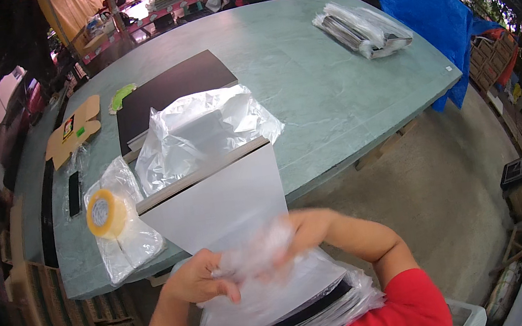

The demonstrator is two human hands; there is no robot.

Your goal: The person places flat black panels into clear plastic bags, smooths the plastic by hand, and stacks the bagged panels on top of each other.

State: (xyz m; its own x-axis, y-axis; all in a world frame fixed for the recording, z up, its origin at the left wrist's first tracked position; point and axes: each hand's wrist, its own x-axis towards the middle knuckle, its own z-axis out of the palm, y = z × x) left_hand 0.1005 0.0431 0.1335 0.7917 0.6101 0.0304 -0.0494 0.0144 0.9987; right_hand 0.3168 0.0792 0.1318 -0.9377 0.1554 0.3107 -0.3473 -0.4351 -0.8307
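Left hand (198, 278): thumb set apart, fingers at the clear film (256, 253); blur hides whether it grips.
Right hand (304, 229): holds the film bunched, fingers blurred.
Film: between the hands, long axis apparently rising rightward.
White stack (226, 196): just beyond the grip, thick edge slanting away rightward; neither hand clearly nearer.
Bagged stack (318, 306): bodyward of the grip.

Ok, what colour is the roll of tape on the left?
The roll of tape is yellow; the head view, the only one, shows it clearly.
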